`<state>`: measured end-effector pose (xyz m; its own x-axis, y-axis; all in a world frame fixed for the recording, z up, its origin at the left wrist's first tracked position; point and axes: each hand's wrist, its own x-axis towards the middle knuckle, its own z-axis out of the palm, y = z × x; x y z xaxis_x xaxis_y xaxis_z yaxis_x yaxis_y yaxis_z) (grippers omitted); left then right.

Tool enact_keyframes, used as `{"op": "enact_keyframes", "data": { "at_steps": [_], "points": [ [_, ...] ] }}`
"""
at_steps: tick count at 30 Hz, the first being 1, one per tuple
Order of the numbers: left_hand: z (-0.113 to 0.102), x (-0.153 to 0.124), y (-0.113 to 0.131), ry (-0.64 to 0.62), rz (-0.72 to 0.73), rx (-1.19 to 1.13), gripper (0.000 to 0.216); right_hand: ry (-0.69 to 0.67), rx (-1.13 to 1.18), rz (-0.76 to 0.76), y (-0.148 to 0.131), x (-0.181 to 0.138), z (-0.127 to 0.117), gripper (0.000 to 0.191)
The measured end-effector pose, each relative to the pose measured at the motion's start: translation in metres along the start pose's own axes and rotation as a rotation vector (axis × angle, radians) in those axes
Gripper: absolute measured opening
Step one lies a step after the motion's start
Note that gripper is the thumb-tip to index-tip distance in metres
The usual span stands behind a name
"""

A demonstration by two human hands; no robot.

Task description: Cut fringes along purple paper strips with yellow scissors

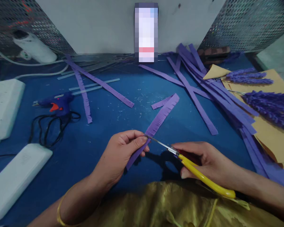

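Purple paper strip point(161, 117), part-fringed, held over blue tabletop point(109, 126) | left hand point(125, 149): pinching strip between thumb and fingers | right hand point(210, 156): curled around yellow-handled scissors point(190, 165) (blades point(161, 143) meeting strip beside left thumb) | left of strip: blue glue gun point(65, 104) | right of strip: purple lavender-like flower sprigs point(269, 108)

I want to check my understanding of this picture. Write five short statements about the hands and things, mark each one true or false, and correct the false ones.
1. The right hand holds yellow-handled scissors. True.
2. The left hand pinches a purple strip. True.
3. No cuts show in this strip. False: cuts run along its edge.
4. A glue gun lies left of the hands. True.
5. The scissors point away from the strip. False: their tips reach it beside the left hand.
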<state>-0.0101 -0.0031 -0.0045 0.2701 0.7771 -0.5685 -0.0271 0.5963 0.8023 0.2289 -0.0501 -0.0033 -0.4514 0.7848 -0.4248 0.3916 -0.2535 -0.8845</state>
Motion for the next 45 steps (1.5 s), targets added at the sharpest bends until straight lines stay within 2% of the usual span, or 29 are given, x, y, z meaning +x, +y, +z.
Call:
{"op": "enact_keyframes", "data": {
  "at_steps": [5,10,15,25,28,35,45],
  "points": [
    [0.001,0.002,-0.001,-0.013,-0.012,-0.039,0.017,-0.017,-0.006,0.016,-0.002,0.000,-0.001,0.024],
    [0.003,0.000,-0.001,0.093,0.006,-0.025,0.015,0.069,-0.175,-0.103,0.004,-0.001,0.001,0.024],
    [0.003,-0.001,0.000,0.095,0.016,-0.020,0.015,0.119,-0.272,-0.211,0.008,-0.002,0.001,0.028],
    [0.001,0.001,0.000,0.039,-0.013,-0.077,0.014,0.087,-0.252,-0.175,0.006,0.000,0.000,0.031],
    [0.000,0.002,-0.001,0.037,-0.019,-0.070,0.014,0.119,-0.260,-0.188,0.007,0.000,0.000,0.034],
    [0.001,0.002,-0.001,0.087,0.015,0.004,0.014,0.191,-0.406,-0.254,0.013,-0.001,0.000,0.036],
    [0.002,-0.001,0.001,0.114,0.055,0.006,0.011,0.231,-0.477,-0.295,0.011,-0.001,0.000,0.042]
  ]
}}
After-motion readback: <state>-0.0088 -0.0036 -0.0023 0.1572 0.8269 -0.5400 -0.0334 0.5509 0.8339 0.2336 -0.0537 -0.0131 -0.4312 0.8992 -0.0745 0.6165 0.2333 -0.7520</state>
